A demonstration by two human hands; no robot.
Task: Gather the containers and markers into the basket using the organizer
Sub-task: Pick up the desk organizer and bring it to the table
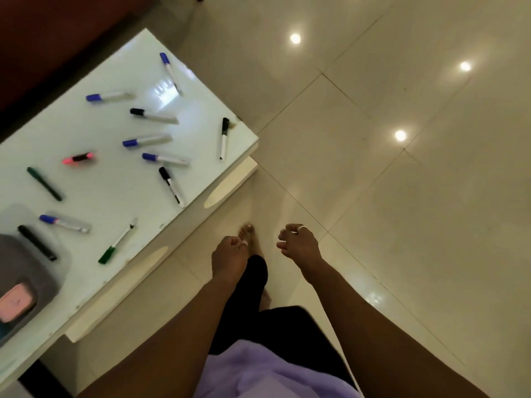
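Several markers lie scattered on a white glass-topped table [201, 116] at the left: blue-capped ones [169, 71], black-capped ones [152, 115], a pink highlighter [79, 158], a green pen [44, 183] and a green-capped marker [116, 242]. A grey container [26, 271] with a pink block [15, 303] in it sits at the table's near left edge, partly cut off. My left hand [228, 257] hangs over the floor with fingers curled, holding nothing. My right hand [298, 244] is beside it, fingers loosely apart and empty. No basket is in view.
Glossy cream floor tiles [402, 196] fill the right side, with ceiling lights reflected in them. My bare foot [248, 235] and black trouser leg stand beside the table's front edge. A dark red surface [43, 38] lies behind the table.
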